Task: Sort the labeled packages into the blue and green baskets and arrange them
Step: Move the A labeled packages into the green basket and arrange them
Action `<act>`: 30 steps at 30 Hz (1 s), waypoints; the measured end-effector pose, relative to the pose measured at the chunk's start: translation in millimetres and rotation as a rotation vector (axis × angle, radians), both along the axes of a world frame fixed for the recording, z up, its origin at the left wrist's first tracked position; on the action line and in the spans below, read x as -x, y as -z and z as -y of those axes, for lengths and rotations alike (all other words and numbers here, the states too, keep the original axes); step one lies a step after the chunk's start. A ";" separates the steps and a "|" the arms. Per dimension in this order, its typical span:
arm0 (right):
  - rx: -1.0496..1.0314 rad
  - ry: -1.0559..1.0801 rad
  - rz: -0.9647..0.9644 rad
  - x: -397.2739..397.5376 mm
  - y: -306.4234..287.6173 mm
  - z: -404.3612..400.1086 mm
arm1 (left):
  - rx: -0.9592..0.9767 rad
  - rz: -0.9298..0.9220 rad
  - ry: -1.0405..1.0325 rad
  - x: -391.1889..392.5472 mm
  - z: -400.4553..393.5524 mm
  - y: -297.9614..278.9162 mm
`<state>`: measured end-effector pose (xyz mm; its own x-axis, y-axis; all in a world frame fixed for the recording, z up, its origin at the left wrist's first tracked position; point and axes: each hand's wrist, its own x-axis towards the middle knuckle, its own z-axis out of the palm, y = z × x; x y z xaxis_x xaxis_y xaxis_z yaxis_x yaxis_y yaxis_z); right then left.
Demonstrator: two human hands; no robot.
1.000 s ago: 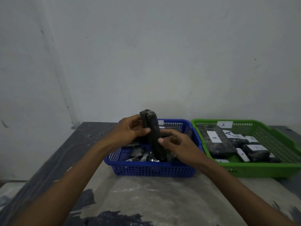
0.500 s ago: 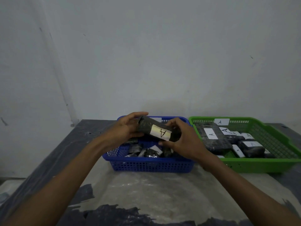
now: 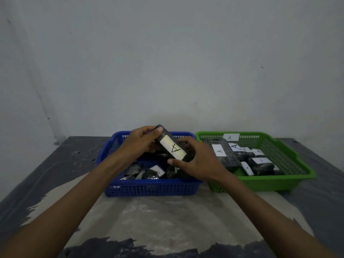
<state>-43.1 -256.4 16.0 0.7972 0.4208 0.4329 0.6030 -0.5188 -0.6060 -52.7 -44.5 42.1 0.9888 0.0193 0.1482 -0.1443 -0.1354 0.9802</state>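
Note:
A dark wrapped package (image 3: 172,146) with a white label marked A is held above the blue basket (image 3: 149,189), tilted with its label facing me. My left hand (image 3: 141,142) grips its far upper end. My right hand (image 3: 195,161) holds its near lower end, thumb underneath. Inside the blue basket lie several dark and shiny packages, partly hidden by my hands. The green basket (image 3: 279,183) to the right holds several dark packages with white A labels, and a white A tag (image 3: 230,137) sits on its back wall.
Both baskets stand side by side at the back of a dark table (image 3: 55,174) against a pale wall. A worn light patch (image 3: 167,220) covers the table in front of the baskets.
The package was upright on edge in the blue basket; both hands lifted and turned it so the A label now faces me, and tilted it a little steeper.

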 end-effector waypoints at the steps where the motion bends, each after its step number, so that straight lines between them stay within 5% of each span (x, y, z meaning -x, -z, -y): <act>1: -0.049 0.030 -0.016 -0.1 -2.2 3.1 | 0.027 0.013 0.008 -3.1 7.5 -2.6; 6: -0.287 0.175 -0.114 -0.9 -3.6 25.6 | -0.063 -0.072 0.152 -15.1 55.5 -3.6; 15: -0.330 0.197 -0.250 -13.2 -5.5 121.8 | -0.245 0.002 0.238 -47.1 141.6 6.6; 22: -0.427 0.633 -0.173 -24.4 13.5 227.6 | -0.813 0.233 0.438 -72.4 221.0 0.1; 30: -0.005 0.552 -0.106 -14.9 26.8 277.9 | -0.995 0.077 0.652 -96.6 287.7 24.9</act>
